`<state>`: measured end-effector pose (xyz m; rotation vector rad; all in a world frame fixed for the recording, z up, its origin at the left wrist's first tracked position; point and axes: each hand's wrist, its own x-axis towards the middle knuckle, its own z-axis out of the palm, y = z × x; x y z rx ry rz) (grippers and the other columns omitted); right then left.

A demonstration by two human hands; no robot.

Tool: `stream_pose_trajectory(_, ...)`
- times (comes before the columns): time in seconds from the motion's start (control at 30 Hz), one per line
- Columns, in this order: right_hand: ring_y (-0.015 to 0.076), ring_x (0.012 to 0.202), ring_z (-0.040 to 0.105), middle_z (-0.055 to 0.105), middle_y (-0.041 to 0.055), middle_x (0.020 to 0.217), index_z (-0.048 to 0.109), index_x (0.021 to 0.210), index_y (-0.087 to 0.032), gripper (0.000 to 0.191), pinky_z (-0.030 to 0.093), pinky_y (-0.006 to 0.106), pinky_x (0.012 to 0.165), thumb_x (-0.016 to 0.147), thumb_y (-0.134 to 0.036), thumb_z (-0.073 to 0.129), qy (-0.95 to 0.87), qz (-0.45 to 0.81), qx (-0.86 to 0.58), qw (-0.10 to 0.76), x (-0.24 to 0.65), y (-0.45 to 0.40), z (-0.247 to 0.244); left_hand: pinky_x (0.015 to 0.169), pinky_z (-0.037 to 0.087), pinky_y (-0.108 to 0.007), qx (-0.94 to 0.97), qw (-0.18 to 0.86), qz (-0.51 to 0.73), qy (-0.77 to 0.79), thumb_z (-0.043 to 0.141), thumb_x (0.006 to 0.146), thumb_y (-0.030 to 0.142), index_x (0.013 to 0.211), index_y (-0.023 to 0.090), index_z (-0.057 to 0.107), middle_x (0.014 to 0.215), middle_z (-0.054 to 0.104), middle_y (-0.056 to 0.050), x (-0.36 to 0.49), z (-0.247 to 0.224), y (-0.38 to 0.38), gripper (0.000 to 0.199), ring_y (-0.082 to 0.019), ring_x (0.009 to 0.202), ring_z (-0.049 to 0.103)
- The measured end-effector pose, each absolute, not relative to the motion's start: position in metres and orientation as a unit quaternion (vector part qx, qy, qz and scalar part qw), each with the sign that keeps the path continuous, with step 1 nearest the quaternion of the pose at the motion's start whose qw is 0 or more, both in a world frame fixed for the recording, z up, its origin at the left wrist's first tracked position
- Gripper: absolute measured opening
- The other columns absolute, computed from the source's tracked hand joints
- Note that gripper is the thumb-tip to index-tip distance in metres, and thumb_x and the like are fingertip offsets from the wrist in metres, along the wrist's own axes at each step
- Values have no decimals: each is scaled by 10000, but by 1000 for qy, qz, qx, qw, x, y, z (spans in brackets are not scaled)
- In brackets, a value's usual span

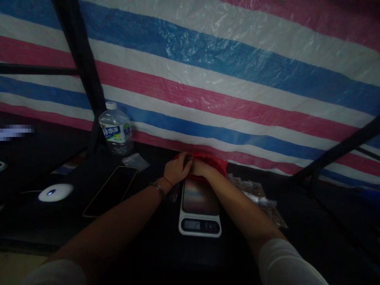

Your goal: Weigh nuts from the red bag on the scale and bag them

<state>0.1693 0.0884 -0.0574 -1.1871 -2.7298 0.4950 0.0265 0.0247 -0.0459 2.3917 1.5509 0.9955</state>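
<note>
Beyond the white kitchen scale (200, 202), whose display is lit, lies an open red plastic bag (218, 161). My left hand (175, 169), with a red string and a beaded bracelet at the wrist, is at the bag's left edge, its fingers curled round something small and dark that I cannot make out. My right hand (197, 168) reaches to the bag from the right and meets my left fingers; its own fingers are mostly hidden. Several small clear bags with brown contents (255, 190) lie right of the scale.
A clear bottle (116, 130) stands at the back left. Near it are an empty-looking zip bag (135, 162), a phone (111, 192) and a white round device (56, 192). A striped tarp (208, 95) and dark frame poles (84, 59) rise behind the black table.
</note>
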Motion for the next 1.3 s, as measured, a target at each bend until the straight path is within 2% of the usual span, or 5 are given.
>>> stream_pose_trajectory(0.4,177,898,632,706,113,1050,653,1109,-146,244,478,353,928,896,-159,536,-881,162,-433,105,163,89,-63,809,516,-342,774,72,390,493,389,943,401,1285,179,431,1145,666,-105,24,-50,27,410,-244,927,690)
stream_pose_trajectory(0.6,169,805,652,731,93,954,703,1024,-138,218,510,275,778,845,-130,580,-865,174,-463,86,179,74,-38,781,519,-334,769,72,388,503,377,945,421,1283,186,428,1101,681,-90,23,-50,28,415,-243,891,696)
stream_pose_trajectory(0.87,188,827,674,742,90,969,729,1000,-149,226,498,248,746,825,-123,589,-839,145,-521,59,194,57,-21,779,520,-333,763,78,391,509,370,946,434,1285,182,433,1101,684,-98,23,-52,29,427,-244,884,700)
stream_pose_trajectory(1.13,201,995,647,698,125,1124,678,1110,-137,259,490,288,888,907,-169,520,-888,104,-447,28,166,71,-47,778,526,-339,765,77,396,502,370,946,427,1269,174,455,1109,681,-101,22,-49,28,419,-252,905,699)
stream_pose_trajectory(1.3,218,1039,646,686,128,1158,662,1141,-145,273,496,305,906,911,-185,521,-886,76,-458,-15,164,77,-53,792,529,-351,769,84,392,498,370,947,421,1281,173,443,1121,680,-98,23,-48,28,423,-251,915,697)
